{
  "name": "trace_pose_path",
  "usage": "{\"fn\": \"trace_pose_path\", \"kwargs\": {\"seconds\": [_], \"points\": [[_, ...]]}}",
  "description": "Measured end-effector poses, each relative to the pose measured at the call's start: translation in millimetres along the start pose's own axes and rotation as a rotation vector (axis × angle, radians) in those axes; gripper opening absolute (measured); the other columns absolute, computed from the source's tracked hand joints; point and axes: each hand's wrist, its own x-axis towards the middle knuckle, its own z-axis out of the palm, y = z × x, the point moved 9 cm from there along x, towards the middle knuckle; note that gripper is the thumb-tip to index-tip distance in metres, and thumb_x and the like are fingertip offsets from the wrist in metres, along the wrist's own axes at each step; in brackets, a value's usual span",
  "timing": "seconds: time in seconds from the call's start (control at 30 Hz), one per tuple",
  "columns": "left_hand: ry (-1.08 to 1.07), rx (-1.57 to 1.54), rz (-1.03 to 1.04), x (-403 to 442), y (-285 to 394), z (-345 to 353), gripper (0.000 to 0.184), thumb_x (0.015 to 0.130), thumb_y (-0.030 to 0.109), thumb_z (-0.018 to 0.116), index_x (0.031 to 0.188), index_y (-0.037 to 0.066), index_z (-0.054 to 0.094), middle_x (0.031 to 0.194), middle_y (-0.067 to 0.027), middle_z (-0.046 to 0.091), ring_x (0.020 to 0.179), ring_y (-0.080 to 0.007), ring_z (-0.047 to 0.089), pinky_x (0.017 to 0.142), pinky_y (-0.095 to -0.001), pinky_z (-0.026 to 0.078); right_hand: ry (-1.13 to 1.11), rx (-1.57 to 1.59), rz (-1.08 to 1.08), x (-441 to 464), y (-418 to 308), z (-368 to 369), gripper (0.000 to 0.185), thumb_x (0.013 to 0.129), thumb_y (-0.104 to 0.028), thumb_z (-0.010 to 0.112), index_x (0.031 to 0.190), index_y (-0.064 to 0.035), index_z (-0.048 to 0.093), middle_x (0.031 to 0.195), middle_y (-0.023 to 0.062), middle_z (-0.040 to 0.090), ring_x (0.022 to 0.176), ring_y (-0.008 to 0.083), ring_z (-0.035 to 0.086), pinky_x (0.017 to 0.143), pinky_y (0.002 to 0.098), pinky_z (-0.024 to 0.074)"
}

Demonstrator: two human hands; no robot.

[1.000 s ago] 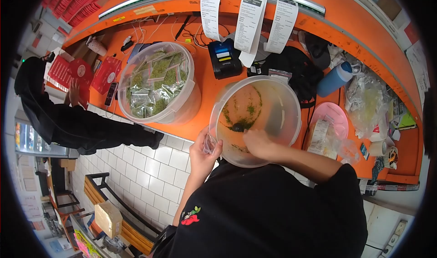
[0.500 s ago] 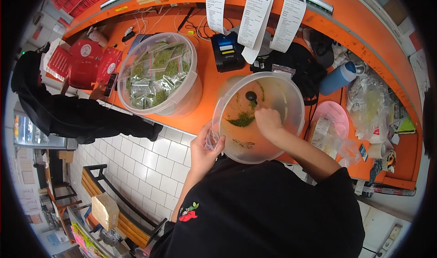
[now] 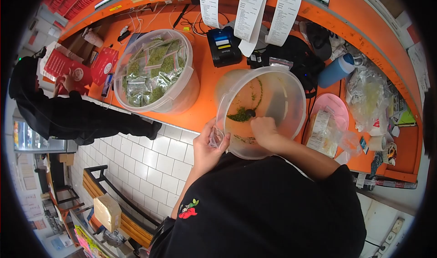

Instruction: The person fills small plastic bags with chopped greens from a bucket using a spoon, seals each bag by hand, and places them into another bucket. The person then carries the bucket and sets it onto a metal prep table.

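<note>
My left hand (image 3: 205, 146) pinches a small clear plastic bag (image 3: 216, 138), its mouth held apart, at the near left rim of a translucent tub (image 3: 298, 117). Inside that tub my right hand (image 3: 265, 131) is closed on a black spoon (image 3: 251, 113); most of its handle is hidden by my fingers. The spoon's round end touches a small heap of chopped green herb (image 3: 238, 115). More green bits cling to the tub's bottom and wall. To the left stands a second translucent tub (image 3: 195, 85), filled with small bags of green herb (image 3: 157, 60).
Behind the tubs sit a black receipt printer (image 3: 224, 47) and hanging paper slips (image 3: 249, 16). On the right are a blue bottle (image 3: 336, 71), a pink bowl (image 3: 337, 110) and crumpled plastic bags (image 3: 366, 91). A person in black (image 3: 68, 114) stands at the left near red boxes (image 3: 73, 73).
My right hand and the spoon have moved toward me, bringing the spoon's end down to the herb heap. My left hand keeps the bag nearly in place. The other person's hand has lifted from the phone.
</note>
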Motion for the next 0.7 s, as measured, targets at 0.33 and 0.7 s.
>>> {"fn": "trace_pose_path", "kwargs": {"seconds": [0.33,0.7], "points": [[-0.007,0.024,-0.055,-4,-3,2,0.048,0.081,0.009,0.075,0.125,0.002,0.056,0.066,0.0027,0.05,0.061,-0.0041,0.045,0.059,-0.0189,0.04,-0.102,0.284,0.004,10,-30,-10,0.018,0.083,-0.011,0.059,0.091,-0.0017,0.072,0.092,0.017,0.071,0.089,0.0315,0.07,0.074,0.0422,0.055],[0.043,-0.117,-0.128,-6,-11,-3,0.044,0.084,0.005,0.072,0.124,0.0,0.055,0.066,0.0064,0.05,0.06,-0.0019,0.043,0.056,-0.0173,0.037,-0.05,0.634,-0.091,34,-58,-19,0.023,0.084,-0.007,0.054,0.099,0.0016,0.068,0.092,0.021,0.069,0.089,0.0354,0.068,0.075,0.0459,0.0522]]}}
